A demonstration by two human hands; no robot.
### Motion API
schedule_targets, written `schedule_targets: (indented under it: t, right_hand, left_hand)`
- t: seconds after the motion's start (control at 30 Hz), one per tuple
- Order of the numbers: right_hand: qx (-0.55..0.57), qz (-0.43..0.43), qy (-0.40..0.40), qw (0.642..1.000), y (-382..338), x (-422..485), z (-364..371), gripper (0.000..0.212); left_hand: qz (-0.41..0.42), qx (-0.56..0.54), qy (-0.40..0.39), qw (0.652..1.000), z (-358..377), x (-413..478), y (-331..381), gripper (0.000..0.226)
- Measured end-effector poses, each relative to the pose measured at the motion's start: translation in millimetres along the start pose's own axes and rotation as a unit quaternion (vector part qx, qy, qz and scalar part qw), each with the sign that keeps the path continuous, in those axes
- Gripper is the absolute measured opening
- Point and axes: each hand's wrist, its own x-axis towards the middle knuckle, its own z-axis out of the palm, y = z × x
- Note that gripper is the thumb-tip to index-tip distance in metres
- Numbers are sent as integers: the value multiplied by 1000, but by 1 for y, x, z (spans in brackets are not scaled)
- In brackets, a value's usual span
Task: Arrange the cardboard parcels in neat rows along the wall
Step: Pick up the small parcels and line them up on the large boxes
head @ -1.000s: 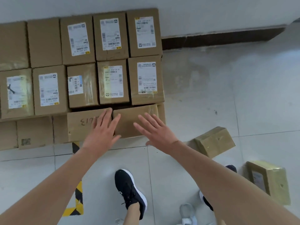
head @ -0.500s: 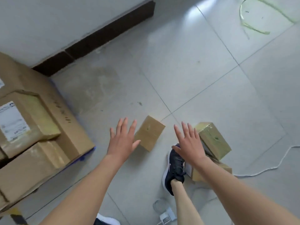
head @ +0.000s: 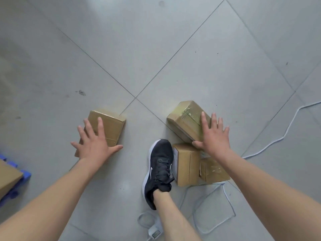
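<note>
The tiled floor (head: 173, 49) filled the frame. Left of centre lay a plain parcel (head: 111, 126) under the spread left hand (head: 94, 145). At centre right, the right hand (head: 214, 138), fingers splayed, rested on a taped parcel (head: 185, 119) tilted atop two others (head: 185, 164) beside a black shoe (head: 159, 164).

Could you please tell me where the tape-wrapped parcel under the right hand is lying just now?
In the head view the tape-wrapped parcel lies right of centre, tilted atop two other parcels, just beyond the black shoe.
</note>
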Motion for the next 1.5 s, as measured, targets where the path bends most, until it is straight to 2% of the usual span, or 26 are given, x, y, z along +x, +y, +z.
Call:
schedule_targets:
  t: [0.13, 0.23, 0.47, 0.63, 0.77, 0.87, 1.03, 1.17, 1.27, 1.4, 1.5]
  right_hand:
    - [24, -23, 26, 999, -2, 9, 0, 124]
    - [14, -45, 39, 998, -10, -4, -17, 121]
    - [-6, -95, 51, 994, -86, -76, -125, 114]
    - [-25, -205, 109, 972, -199, -154, -232, 109]
    - [-38, -326, 185, 926, -315, -224, -314, 103]
    - [-63, -397, 223, 888, -406, -281, -357, 104]
    - [-110, -507, 257, 816, -554, -385, -367, 106]
    - [-159, -570, 224, 775, -658, -465, -315, 112]
    - [-207, -608, 182, 744, -721, -510, -251, 115]
    - [-213, -625, 141, 738, -787, -555, -165, 114]
    - [-234, -643, 117, 720, -828, -579, -113, 113]
  left_hand:
    - [12, 5, 44, 999, 6, 10, -5, 128]
    - [31, 15, 42, 999, -10, 3, -12, 126]
    - [80, 37, 70, 994, -118, -57, -71, 127]
    - [73, 14, 141, 987, -225, -131, -194, 128]
    - [31, -26, 185, 982, -283, -213, -321, 127]
    - [-2, -51, 197, 979, -291, -280, -419, 124]
    - [-75, -70, 204, 974, -230, -401, -576, 124]
    - [-110, -79, 193, 972, -137, -486, -684, 126]
    - [-100, -54, 158, 981, -67, -527, -756, 128]
    - [-51, -3, 97, 994, 12, -549, -837, 131]
    - [-13, 29, 60, 998, 63, -552, -885, 133]
